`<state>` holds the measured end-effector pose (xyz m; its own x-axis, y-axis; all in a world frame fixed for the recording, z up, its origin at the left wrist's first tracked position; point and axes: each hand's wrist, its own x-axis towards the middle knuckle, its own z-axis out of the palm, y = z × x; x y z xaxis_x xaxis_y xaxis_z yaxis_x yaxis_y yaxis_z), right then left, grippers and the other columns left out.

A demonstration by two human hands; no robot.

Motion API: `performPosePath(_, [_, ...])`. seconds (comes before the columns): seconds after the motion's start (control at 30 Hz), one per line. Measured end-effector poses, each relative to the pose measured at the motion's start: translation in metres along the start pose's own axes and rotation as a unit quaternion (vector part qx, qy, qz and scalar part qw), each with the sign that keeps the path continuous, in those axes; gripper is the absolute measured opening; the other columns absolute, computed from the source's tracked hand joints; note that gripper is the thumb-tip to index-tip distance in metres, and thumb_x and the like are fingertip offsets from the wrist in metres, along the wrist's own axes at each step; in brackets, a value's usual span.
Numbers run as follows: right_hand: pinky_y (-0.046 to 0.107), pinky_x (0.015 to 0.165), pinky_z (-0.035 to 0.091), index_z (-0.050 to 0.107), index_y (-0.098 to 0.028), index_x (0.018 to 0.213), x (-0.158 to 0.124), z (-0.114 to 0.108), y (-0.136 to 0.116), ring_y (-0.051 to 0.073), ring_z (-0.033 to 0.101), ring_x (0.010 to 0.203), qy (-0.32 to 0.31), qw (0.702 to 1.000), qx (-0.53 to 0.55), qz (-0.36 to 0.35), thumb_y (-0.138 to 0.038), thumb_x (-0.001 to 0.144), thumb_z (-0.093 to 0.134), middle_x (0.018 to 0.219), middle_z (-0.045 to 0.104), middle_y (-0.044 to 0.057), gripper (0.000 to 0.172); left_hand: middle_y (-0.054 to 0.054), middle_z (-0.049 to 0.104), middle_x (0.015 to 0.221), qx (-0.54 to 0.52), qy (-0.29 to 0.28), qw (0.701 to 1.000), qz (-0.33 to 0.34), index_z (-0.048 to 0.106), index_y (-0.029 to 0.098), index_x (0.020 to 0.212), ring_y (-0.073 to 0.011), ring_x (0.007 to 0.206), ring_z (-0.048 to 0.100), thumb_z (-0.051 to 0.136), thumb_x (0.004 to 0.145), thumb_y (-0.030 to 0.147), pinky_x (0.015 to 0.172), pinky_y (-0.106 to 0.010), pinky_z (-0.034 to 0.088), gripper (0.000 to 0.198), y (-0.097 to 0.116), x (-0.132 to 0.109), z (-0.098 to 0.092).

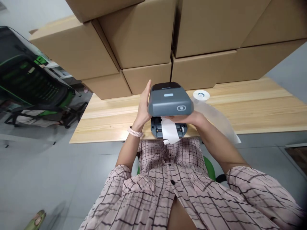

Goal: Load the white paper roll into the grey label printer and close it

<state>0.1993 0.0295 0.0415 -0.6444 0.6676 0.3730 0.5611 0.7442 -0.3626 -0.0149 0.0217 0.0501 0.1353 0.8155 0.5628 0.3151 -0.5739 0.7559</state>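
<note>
A grey label printer [168,127] sits at the near edge of a wooden table [251,105], and its lid [170,100] is raised. My left hand [143,107], with a pale watch on the wrist, lies flat against the lid's left side with the fingers stretched upward. My right hand [190,118] grips the lid's lower front edge, its fingers mostly hidden beneath it. A white paper strip [169,131] hangs out of the open printer toward me.
A white paper roll [200,95] stands right of the printer, and a long strip [220,123] trails from it over the table edge. Stacked cardboard boxes [144,41] fill the back of the table. A black and green chair [33,86] stands at the left on the grey floor.
</note>
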Motion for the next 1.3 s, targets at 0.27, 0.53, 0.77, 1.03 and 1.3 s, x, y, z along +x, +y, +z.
performPosePath(0.27, [0.058,0.118,0.038,0.072,-0.017,0.118,0.01,-0.027,-0.014,0.032,0.073,0.104,-0.165,0.985,-0.047,0.002,-0.029,0.101,0.045,0.104,0.081,0.014,0.034,-0.008,0.078,0.109,0.038,0.036,0.999,-0.014,0.072,0.019,0.115,-0.0294,0.112,0.073,0.078,0.087,0.052,0.101,-0.042,0.057,0.044,-0.03,0.069,-0.003])
performPosePath(0.53, [0.058,0.124,0.027,0.063,-0.022,0.141,0.006,-0.026,0.0,0.031,0.064,0.132,-0.168,0.983,0.062,-0.038,-0.036,0.1,0.049,0.141,0.071,0.011,0.045,-0.008,0.076,0.097,0.126,0.102,0.984,-0.074,0.069,0.02,0.101,-0.0312,0.113,0.072,0.072,0.096,0.04,0.106,-0.044,0.051,0.021,-0.06,0.111,0.009])
performPosePath(0.77, [0.056,0.122,0.029,0.061,-0.028,0.151,0.004,-0.025,0.0,0.027,0.066,0.106,-0.155,0.984,0.065,-0.053,-0.036,0.104,0.045,0.109,0.075,0.008,0.05,-0.014,0.075,0.125,0.068,0.074,0.989,-0.108,0.067,0.018,0.118,-0.0326,0.129,0.067,0.074,0.092,0.032,0.117,-0.05,0.045,0.031,-0.08,0.119,0.017])
performPosePath(1.03, [0.059,0.122,0.031,0.065,-0.029,0.144,0.001,-0.021,0.0,0.029,0.064,0.118,-0.139,0.988,0.053,-0.052,-0.033,0.103,0.047,0.122,0.075,0.009,0.045,-0.017,0.059,0.157,-0.152,-0.039,0.956,-0.249,0.041,0.027,0.161,-0.0302,0.131,0.068,0.081,0.078,0.026,0.113,-0.051,0.054,0.092,-0.04,-0.007,0.001])
performPosePath(1.3, [0.057,0.124,0.03,0.069,-0.028,0.133,-0.002,-0.022,-0.004,0.026,0.067,0.115,-0.131,0.988,0.057,-0.049,-0.032,0.104,0.045,0.12,0.076,0.007,0.037,-0.017,0.057,0.159,-0.141,-0.078,0.944,-0.288,0.045,0.029,0.16,-0.0258,0.098,0.077,0.086,0.073,0.026,0.09,-0.048,0.065,0.096,-0.022,-0.015,-0.004])
